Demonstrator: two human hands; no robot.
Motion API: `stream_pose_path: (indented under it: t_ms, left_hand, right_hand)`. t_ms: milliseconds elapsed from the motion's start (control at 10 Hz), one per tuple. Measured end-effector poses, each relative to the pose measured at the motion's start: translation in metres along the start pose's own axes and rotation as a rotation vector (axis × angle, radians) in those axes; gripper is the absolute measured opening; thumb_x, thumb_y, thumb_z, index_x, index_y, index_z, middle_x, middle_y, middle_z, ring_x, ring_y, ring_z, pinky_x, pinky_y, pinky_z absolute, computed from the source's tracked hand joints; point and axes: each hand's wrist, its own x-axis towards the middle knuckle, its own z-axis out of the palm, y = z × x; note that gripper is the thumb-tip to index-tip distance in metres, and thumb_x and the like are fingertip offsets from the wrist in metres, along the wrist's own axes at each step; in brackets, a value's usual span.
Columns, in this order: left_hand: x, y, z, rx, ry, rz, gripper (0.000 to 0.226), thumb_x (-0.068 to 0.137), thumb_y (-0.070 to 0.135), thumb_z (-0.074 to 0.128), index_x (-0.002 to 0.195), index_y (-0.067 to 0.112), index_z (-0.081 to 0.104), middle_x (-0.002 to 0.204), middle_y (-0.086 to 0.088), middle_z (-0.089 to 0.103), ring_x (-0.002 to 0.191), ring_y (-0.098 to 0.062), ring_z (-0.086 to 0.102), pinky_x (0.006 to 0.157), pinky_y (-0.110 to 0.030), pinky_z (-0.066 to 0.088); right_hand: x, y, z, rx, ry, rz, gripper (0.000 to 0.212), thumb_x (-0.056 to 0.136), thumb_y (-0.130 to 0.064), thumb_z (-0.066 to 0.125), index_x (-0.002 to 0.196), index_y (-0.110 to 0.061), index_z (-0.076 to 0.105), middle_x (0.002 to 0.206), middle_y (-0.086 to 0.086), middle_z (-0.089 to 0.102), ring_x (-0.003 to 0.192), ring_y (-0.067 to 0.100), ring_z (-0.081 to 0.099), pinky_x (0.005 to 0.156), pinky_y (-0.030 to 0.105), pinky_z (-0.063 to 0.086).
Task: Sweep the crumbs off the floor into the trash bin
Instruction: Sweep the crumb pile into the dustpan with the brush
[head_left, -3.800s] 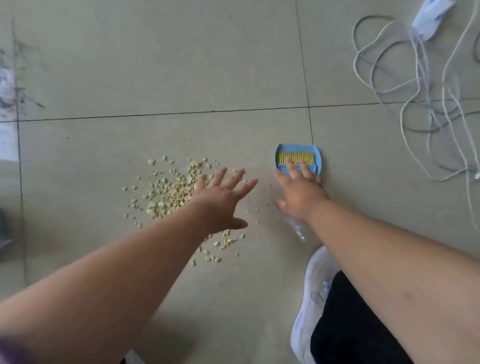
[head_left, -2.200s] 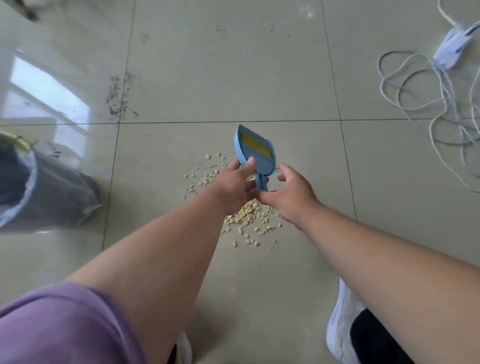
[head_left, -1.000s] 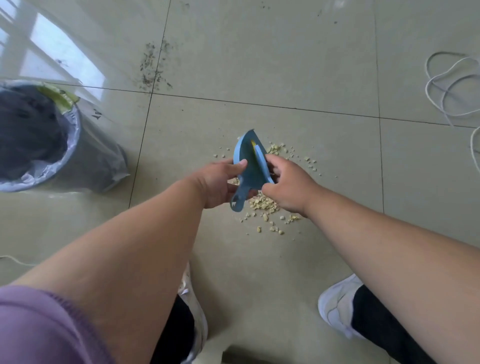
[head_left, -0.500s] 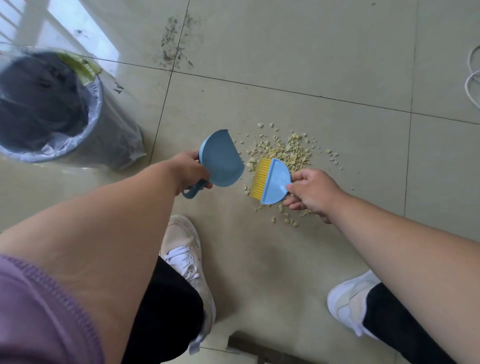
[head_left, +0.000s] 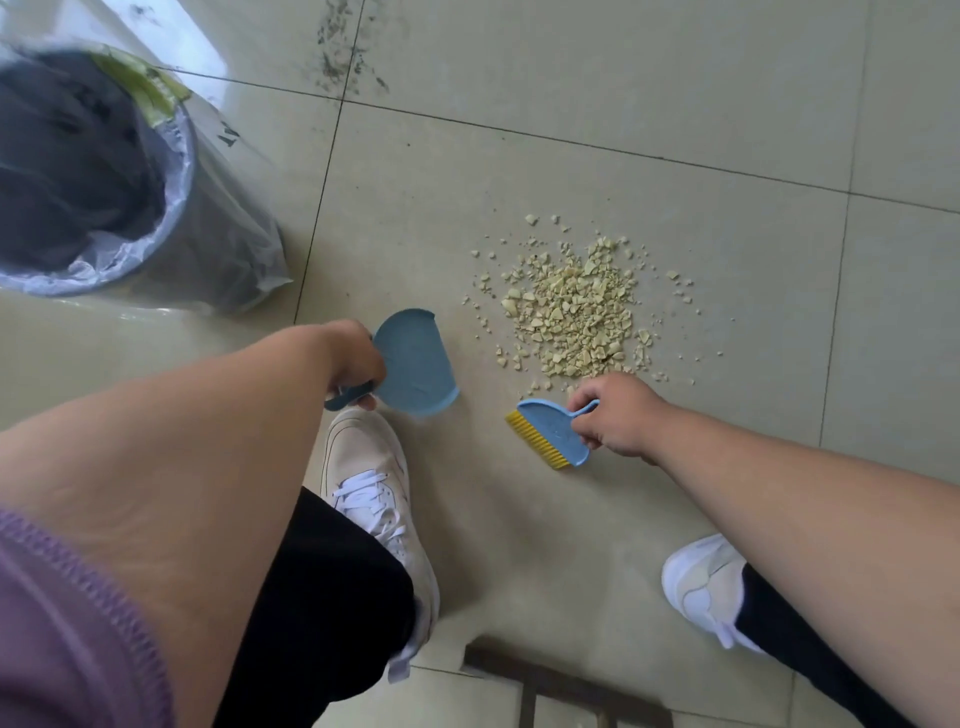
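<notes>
- Head view, looking down at a pale tiled floor (head_left: 571, 104): a person crouches, both bare forearms reaching forward, white shoes showing below.
- The step in hand looks like the set-up just before the first sweep. Both tools are held, and the crumbs (head_left: 574, 312) lie in one loose yellowish heap on the floor, none yet in the pan.
- The left hand (head_left: 356, 361) has its fingers curled round the handle of a small blue dustpan (head_left: 415, 364). The pan sits low, left of the heap and a little apart from it; its open lip points toward the viewer rather than at the crumbs (whether it touches the floor I cannot tell).
- The right hand (head_left: 615, 415) grips the handle of a blue hand brush (head_left: 550, 431), knuckles up, wrist bent inward. The yellow bristles point down and left, just below the near edge of the heap and not among the crumbs.
- The trash bin (head_left: 176, 171), grey and lined with a clear bag, stands at upper left, well apart from the heap but within reach of the left arm.
- The next move, as I judge it, calls for turning the pan's lip to face the heap and pressing it flat, then drawing the brush across from the far right side so the crumbs travel leftward into it.
- Scattered outliers around the heap would need a second, wider pass.
</notes>
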Motion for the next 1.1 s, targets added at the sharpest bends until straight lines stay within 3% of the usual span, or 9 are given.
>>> stream_pose_path:
  t_ms: [100,200,300,400,600,700,800,1000,1100]
  left_hand:
    - [-0.005,0.003,0.006,0.122,0.002,-0.028,0.028,0.084,0.002,0.057,0.104,-0.001,0.077,0.087,-0.013,0.082,0.069,-0.028,0.075,0.052,-0.02,0.051]
    - [0.001,0.004,0.013,0.235,-0.019,-0.004,0.012,0.091,0.006,0.063,0.097,0.002,0.073,0.086,-0.011,0.079,0.066,-0.026,0.072,0.057,-0.023,0.056]
    - [0.007,0.001,0.014,0.312,-0.055,-0.013,0.024,0.081,0.004,0.06,0.098,-0.002,0.077,0.083,-0.016,0.081,0.077,-0.032,0.08,0.06,-0.032,0.054]
    - [0.009,0.002,0.013,0.357,-0.045,0.012,0.027,0.078,0.006,0.06,0.098,-0.002,0.077,0.087,-0.02,0.08,0.075,-0.034,0.078,0.058,-0.033,0.051]
    - [0.01,0.004,0.012,0.386,-0.03,0.026,0.028,0.08,0.006,0.062,0.102,-0.003,0.076,0.096,-0.022,0.079,0.079,-0.035,0.077,0.063,-0.033,0.053]
    - [0.016,0.004,0.013,0.359,-0.011,0.032,0.027,0.081,0.005,0.064,0.105,-0.003,0.073,0.095,-0.022,0.078,0.087,-0.036,0.079,0.068,-0.037,0.06]
    - [0.016,0.006,0.013,0.312,-0.009,0.021,0.014,0.091,0.007,0.067,0.103,0.001,0.073,0.084,-0.011,0.077,0.064,-0.024,0.073,0.053,-0.024,0.058]
    - [0.02,0.003,0.012,0.28,-0.007,-0.001,0.009,0.094,0.008,0.067,0.101,0.008,0.072,0.078,-0.007,0.073,0.057,-0.018,0.068,0.037,-0.017,0.051]
    - [0.032,-0.001,0.013,0.27,0.001,-0.023,0.008,0.093,0.007,0.068,0.099,0.008,0.073,0.078,-0.007,0.074,0.06,-0.02,0.069,0.046,-0.021,0.057]
  right_hand:
    - [0.008,0.003,-0.001,-0.124,-0.035,-0.042,0.019,0.087,0.004,0.069,0.085,-0.015,0.07,0.061,0.007,0.069,0.054,0.018,0.068,0.07,0.037,0.063]
    - [0.012,0.002,-0.006,-0.208,0.002,-0.06,0.018,0.09,-0.001,0.068,0.089,-0.019,0.07,0.063,0.001,0.069,0.056,0.014,0.068,0.068,0.029,0.06]
    - [0.018,0.0,-0.017,-0.258,0.077,-0.064,0.015,0.09,-0.005,0.07,0.099,-0.017,0.075,0.076,0.003,0.069,0.074,0.023,0.073,0.076,0.033,0.062]
    - [0.025,-0.002,-0.033,-0.304,0.163,-0.078,0.018,0.089,-0.007,0.068,0.104,-0.013,0.076,0.087,0.008,0.072,0.089,0.03,0.074,0.085,0.039,0.062]
    - [0.03,-0.003,-0.063,-0.273,0.299,-0.023,0.023,0.09,-0.005,0.066,0.109,-0.012,0.076,0.1,0.015,0.077,0.094,0.031,0.074,0.089,0.041,0.061]
    - [0.031,-0.004,-0.071,-0.259,0.315,-0.013,0.024,0.089,-0.005,0.065,0.11,-0.013,0.075,0.1,0.015,0.077,0.093,0.03,0.075,0.089,0.04,0.061]
    - [0.027,-0.009,-0.076,-0.194,0.304,0.019,0.021,0.09,-0.004,0.064,0.105,-0.017,0.072,0.089,0.015,0.077,0.077,0.026,0.077,0.082,0.039,0.064]
    - [0.021,-0.026,-0.054,-0.019,0.17,-0.013,0.022,0.091,0.001,0.063,0.107,-0.012,0.069,0.079,0.018,0.075,0.068,0.024,0.077,0.072,0.04,0.065]
    - [0.021,-0.034,-0.025,0.016,0.11,-0.038,0.021,0.091,0.001,0.063,0.107,-0.011,0.069,0.08,0.017,0.075,0.067,0.023,0.077,0.072,0.043,0.066]
